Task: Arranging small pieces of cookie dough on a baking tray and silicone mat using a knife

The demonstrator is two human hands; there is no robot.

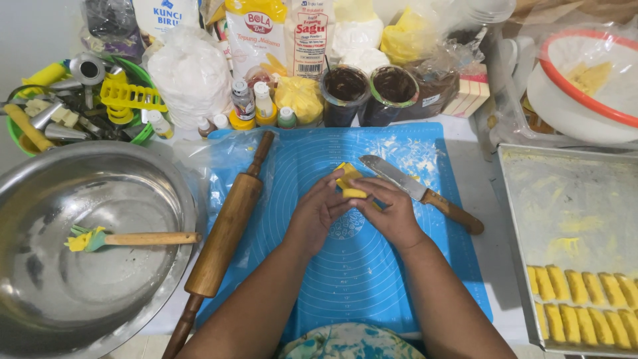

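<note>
Both my hands meet over the middle of a blue baking mat [372, 266]. My left hand [316, 216] and my right hand [392, 213] pinch a small piece of yellow dough [349, 181] between their fingertips, just above the mat. A knife [415, 189] with a wooden handle lies on the mat right of my right hand, its blade pointing up-left. A wooden rolling pin [226, 233] lies slanted along the mat's left edge.
A big steel bowl [100, 266] with a wooden-handled brush [133, 239] sits at left. A metal tray [571, 219] at right holds rows of shaped yellow dough pieces [585, 306]. Bags, small bottles, jars and a green basket of tools line the back.
</note>
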